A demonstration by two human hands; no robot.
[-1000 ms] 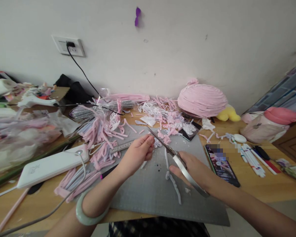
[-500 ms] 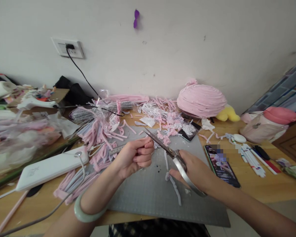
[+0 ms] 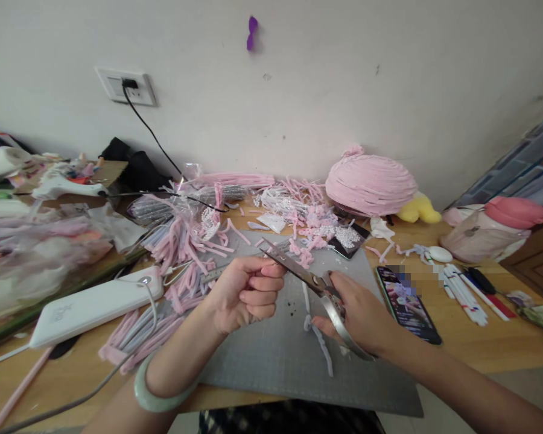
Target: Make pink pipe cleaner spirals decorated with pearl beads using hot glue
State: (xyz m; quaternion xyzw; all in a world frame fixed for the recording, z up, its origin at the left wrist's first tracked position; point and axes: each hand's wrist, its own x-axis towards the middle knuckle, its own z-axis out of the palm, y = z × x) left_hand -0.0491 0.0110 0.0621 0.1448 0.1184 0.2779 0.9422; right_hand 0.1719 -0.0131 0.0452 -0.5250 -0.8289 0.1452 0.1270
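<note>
My right hand (image 3: 359, 313) grips a pair of metal scissors (image 3: 301, 274) by the handles, blades pointing up-left over the grey cutting mat (image 3: 276, 355). My left hand (image 3: 247, 292) is curled into a loose fist just left of the blade tips, fingertips pinched; what it holds is too small to make out. A jade bangle (image 3: 156, 392) circles my left wrist. A white pipe-cleaner piece (image 3: 319, 340) lies on the mat below the scissors.
Pink pipe-cleaner pieces (image 3: 185, 247) are heaped at the mat's left and back. A white power bank (image 3: 90, 304) with cable lies left, a phone (image 3: 407, 304) and pens (image 3: 464, 295) right. A pink round form (image 3: 371, 184) stands by the wall. A glue gun (image 3: 63, 184) rests far left.
My left hand has curled from an open reach into a fist and drawn slightly towards me. The scissors have swung left, tips nearer the left fingers.
</note>
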